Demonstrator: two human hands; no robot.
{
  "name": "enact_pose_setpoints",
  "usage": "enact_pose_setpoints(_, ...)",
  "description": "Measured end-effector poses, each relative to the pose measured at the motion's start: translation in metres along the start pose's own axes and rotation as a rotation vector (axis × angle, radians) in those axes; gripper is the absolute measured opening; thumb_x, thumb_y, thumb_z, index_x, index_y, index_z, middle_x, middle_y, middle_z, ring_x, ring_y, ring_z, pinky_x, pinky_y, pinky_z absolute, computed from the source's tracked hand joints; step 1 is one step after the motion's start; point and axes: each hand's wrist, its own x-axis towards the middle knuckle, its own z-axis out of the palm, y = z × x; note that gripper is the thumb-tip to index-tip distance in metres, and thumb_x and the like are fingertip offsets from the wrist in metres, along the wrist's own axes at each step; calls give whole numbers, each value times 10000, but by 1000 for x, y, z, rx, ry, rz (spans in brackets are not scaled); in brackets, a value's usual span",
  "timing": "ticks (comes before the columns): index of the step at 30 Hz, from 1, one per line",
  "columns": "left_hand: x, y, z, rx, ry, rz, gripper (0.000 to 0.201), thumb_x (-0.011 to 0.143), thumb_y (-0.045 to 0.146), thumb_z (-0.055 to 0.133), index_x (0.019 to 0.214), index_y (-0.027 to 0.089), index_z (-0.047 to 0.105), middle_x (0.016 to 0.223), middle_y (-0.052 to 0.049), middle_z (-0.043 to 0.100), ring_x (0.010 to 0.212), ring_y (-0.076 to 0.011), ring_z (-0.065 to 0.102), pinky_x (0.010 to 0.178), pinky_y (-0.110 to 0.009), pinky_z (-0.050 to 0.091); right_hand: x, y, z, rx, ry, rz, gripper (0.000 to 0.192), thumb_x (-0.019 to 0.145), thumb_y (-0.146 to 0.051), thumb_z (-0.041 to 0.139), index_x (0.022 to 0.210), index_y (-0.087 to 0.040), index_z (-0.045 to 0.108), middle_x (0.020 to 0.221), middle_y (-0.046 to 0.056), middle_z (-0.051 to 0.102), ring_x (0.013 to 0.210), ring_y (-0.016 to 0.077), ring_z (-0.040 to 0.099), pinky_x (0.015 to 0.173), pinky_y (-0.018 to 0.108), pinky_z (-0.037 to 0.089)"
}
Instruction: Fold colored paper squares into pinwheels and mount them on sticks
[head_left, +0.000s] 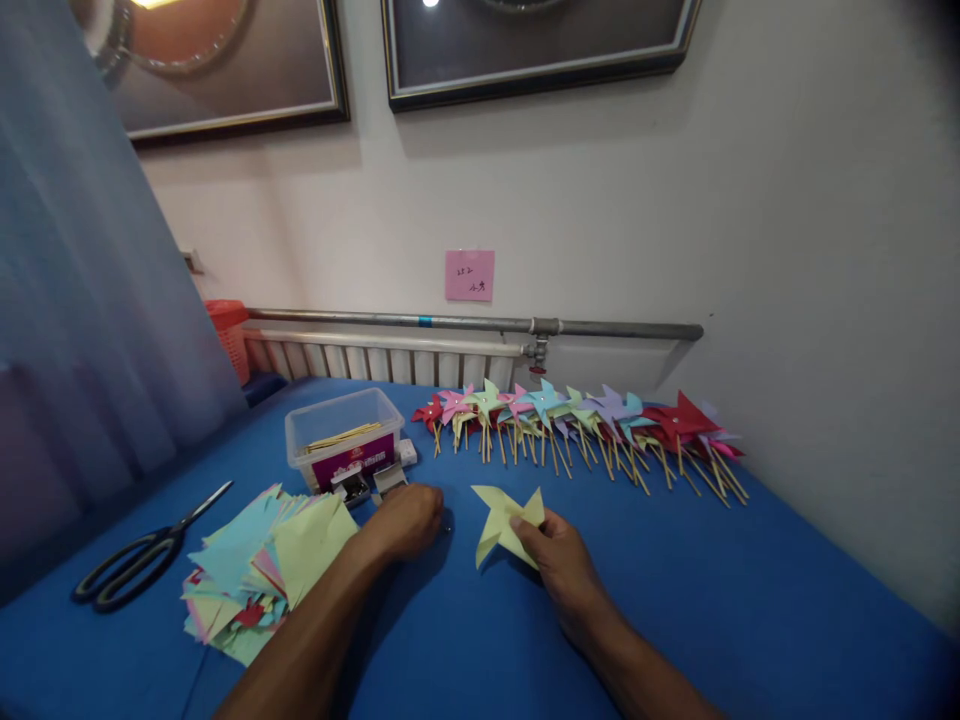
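A pale yellow paper pinwheel [496, 520], with its corners folded in to the middle, is pinched between the thumb and fingers of my right hand [559, 560]. No stick shows on it. To its left, my left hand [412, 518] is closed with the fingers curled down over the table, and what they hold is hidden. A tiny shiny thing [448, 522] lies at the fingertips, too small to name. Just behind that hand stand a small open box [389, 480] and another small box [351, 488] with dark bits inside.
Cut coloured paper [277, 560] is heaped at the left, beside black-handled scissors [161, 550]. A clear plastic tub [345, 415] holds thin sticks. Finished pinwheels [544, 400] on sticks lie in a row along the back of the blue table [675, 620], near the wall.
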Motion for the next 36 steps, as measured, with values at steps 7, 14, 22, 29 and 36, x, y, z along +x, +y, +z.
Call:
enact_pose_setpoints(7,3,-14,-2,-149,36,-23,210,841,172,498,872,214,702,921,-50,740,891,-194,661,762,-266,425,-2,-2,2,6,5,-1,448,680,-477,767,972,-141,725,810,67,774,729,250,694,642,305,499)
enact_pose_setpoints(14,1,-17,-5,-191,-19,-21,191,756,142,573,843,221,724,845,-21,744,807,-178,664,671,-247,413,-2,-2,1,-20,9,6,453,677,-497,758,959,-143,729,791,68,769,718,254,688,622,307,500)
enact_pose_setpoints(22,1,-11,-5,-207,-55,-8,208,750,173,605,886,244,746,883,-8,761,849,-183,679,688,-246,433,-1,-2,1,-7,0,0,458,672,-485,764,983,-150,731,822,76,778,776,281,708,651,327,522)
enact_pose_setpoints(29,3,-4,1,-28,-33,16,215,805,213,544,899,216,736,935,-84,750,927,-251,675,764,-313,453,-2,-3,2,7,-13,6,458,673,-490,766,976,-150,727,895,92,786,784,279,716,655,321,526)
enact_pose_setpoints(36,-1,0,-3,33,-59,31,271,873,239,457,897,168,717,924,-148,729,919,-296,681,739,-345,458,1,-1,0,-28,3,3,501,652,-521,774,979,-143,736,802,81,782,762,298,719,630,333,532)
